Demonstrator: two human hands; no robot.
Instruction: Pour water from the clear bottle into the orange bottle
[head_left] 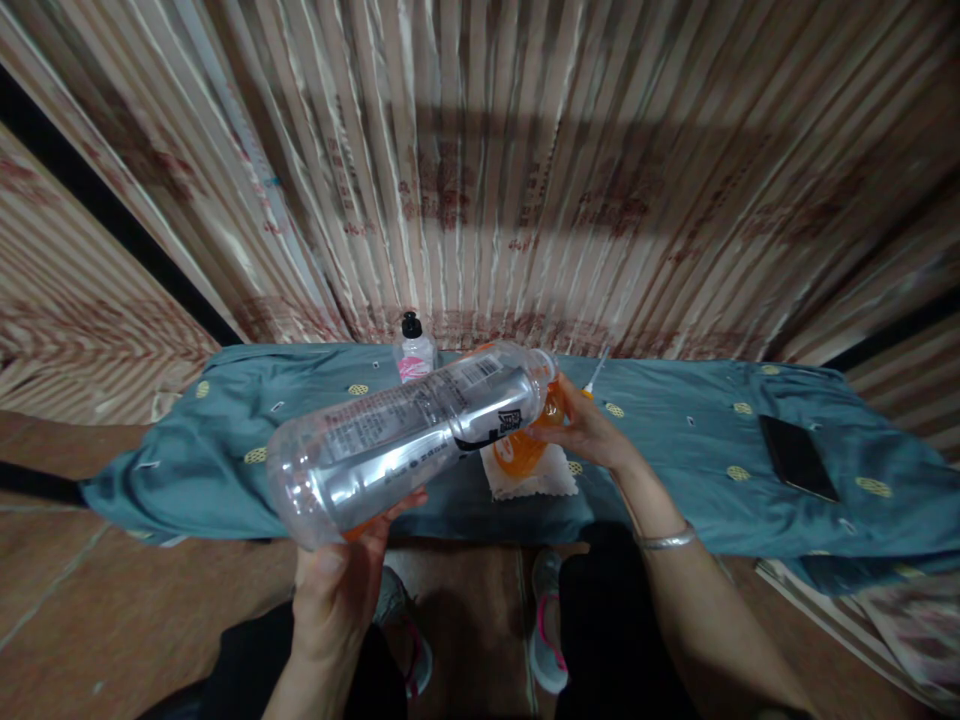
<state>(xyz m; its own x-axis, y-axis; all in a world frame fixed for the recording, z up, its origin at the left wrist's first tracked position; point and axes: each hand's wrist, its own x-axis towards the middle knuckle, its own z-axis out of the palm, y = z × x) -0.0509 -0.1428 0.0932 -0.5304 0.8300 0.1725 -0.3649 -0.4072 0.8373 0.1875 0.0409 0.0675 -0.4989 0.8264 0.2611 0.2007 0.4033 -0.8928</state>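
Observation:
A large clear plastic bottle (405, 440) with a silver label is tilted across the middle, its neck end to the right and slightly higher in view. My left hand (345, 570) grips its base from below. At the mouth end, my right hand (581, 425) is closed around the upper part of an orange bottle (519, 455). This orange bottle stands over a white scalloped cloth (551, 478), and the clear bottle hides part of it. The two bottle necks meet or overlap in view; whether they touch, I cannot tell. Any liquid flow is not visible.
Behind the clear bottle stands a small bottle with a black cap (411, 325). A thin clear tube with an orange end (598, 372) lies beyond my right hand. A dark flat phone-like object (796, 458) rests on the teal patterned cloth (675, 470). A striped curtain (480, 200) hangs behind.

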